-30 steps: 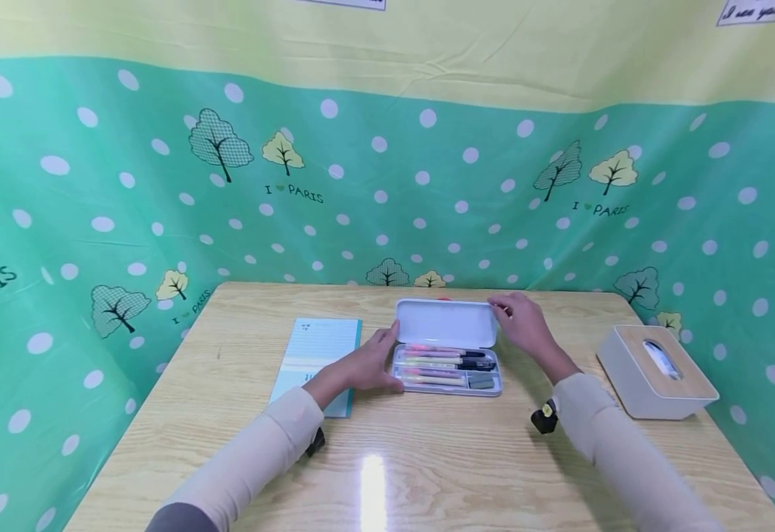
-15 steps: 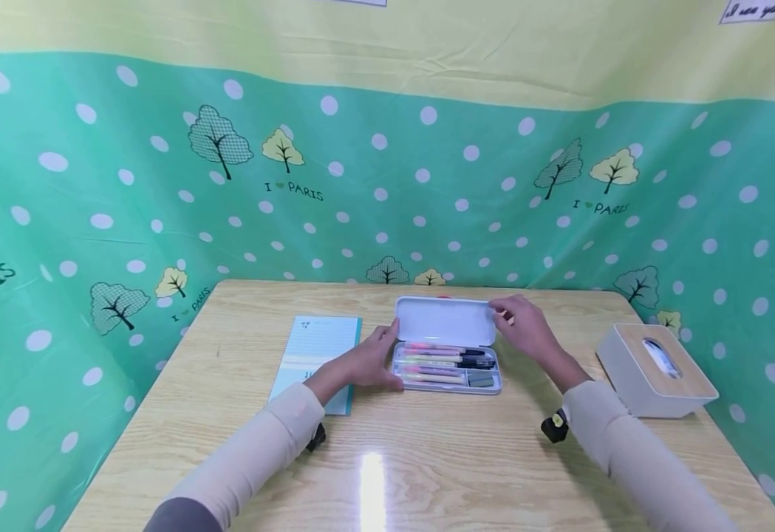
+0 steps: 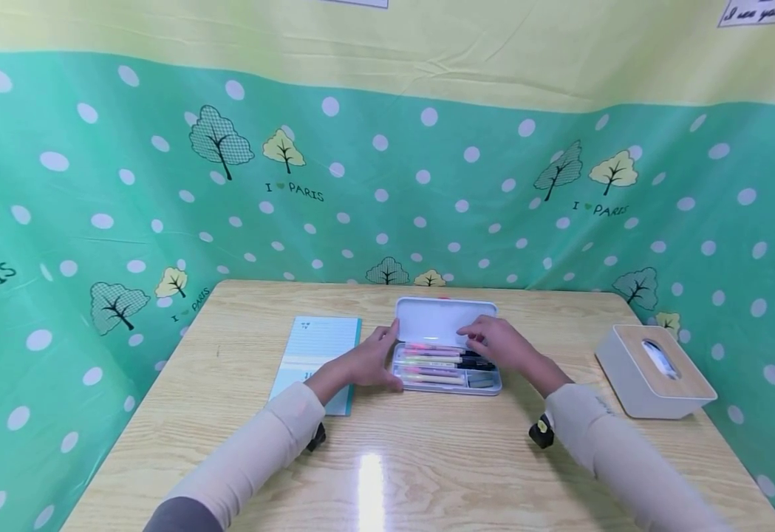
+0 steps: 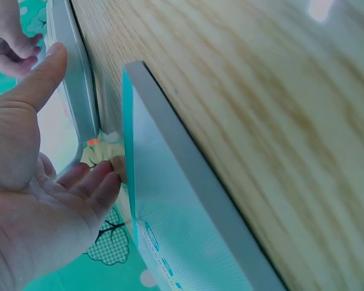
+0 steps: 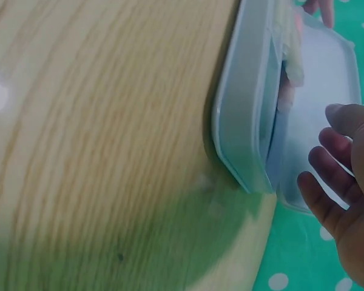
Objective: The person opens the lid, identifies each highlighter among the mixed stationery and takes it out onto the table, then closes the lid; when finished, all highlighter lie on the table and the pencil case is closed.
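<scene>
- Pencil case (image 3: 450,392) at the centre of the head frame, lower half, on the table (image 3: 427,458), its lid (image 3: 427,319) tipped back towards the top of the frame
- Inside the tray, pens (image 3: 434,362) lie crosswise in two rows, and a grey block (image 3: 480,381), perhaps an eraser, sits in the lower right compartment
- Left hand (image 3: 369,362) at the left end of the case: its grip holds that end lightly, thumb against the near side and index finger up by the lid's left edge; in the left wrist view the other fingers are loosely bent and apart from it
- Right hand (image 3: 500,341) over the right part of case and lid: its grip is released, fingers loosely bent with nothing between them; whether a fingertip brushes the lid, I cannot tell
- Notebook (image 3: 321,347) lies left of the case, partly under the left forearm; a tissue box (image 3: 653,373) stands at the right of the frame
- Handling, by my judgement: light, stiff walls, smooth and a little slippery; the hinge looks like the weak spot
- Best hold: left end of the tray to steady it, and the lid by the middle of its far rim, since loose pens could roll if it tilts
</scene>
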A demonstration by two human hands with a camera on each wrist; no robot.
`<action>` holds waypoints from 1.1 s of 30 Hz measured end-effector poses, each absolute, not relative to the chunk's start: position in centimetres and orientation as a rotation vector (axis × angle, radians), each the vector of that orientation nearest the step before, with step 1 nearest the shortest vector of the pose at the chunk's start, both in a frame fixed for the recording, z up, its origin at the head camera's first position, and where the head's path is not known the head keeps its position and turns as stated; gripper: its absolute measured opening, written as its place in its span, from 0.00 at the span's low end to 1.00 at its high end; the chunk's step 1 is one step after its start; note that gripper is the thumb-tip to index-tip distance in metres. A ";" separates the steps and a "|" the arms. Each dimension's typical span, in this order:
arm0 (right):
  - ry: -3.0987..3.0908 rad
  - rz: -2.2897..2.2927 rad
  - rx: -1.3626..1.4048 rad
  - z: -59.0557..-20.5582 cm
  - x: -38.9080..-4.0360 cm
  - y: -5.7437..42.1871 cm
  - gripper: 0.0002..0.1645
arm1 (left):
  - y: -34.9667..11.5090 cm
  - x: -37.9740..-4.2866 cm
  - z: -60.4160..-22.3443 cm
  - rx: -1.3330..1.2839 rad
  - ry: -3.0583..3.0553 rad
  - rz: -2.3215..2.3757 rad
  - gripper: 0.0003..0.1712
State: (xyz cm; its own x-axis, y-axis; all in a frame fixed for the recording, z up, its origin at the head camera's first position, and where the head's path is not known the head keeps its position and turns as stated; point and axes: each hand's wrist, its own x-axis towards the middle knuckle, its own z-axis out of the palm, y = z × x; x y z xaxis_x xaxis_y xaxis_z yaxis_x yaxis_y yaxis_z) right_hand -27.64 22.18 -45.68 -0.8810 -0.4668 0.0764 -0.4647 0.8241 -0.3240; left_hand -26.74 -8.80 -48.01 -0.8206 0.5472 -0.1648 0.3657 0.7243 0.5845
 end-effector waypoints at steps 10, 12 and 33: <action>2.970 -0.372 -0.883 -46.4 -27.8 21.2 0.17 | -8.8 -26.8 -47.9 0.703 2.615 0.761 0.78; 2.976 -0.341 -0.903 -46.4 -27.8 21.0 0.17 | -8.8 -26.9 -47.9 0.701 2.617 0.761 0.78; 3.021 -0.214 -0.969 -47.1 -27.9 20.9 0.16 | -8.8 -26.8 -48.2 0.698 2.624 0.751 0.78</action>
State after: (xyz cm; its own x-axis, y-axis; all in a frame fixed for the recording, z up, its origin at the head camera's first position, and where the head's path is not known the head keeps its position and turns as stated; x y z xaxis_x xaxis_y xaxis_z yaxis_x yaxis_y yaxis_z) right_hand -27.85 20.93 -47.07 -0.8138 -0.5761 0.0770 -0.5812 0.8054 -0.1166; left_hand -26.75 -8.77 -48.22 -0.8282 0.5346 -0.1683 0.3645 0.7418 0.5630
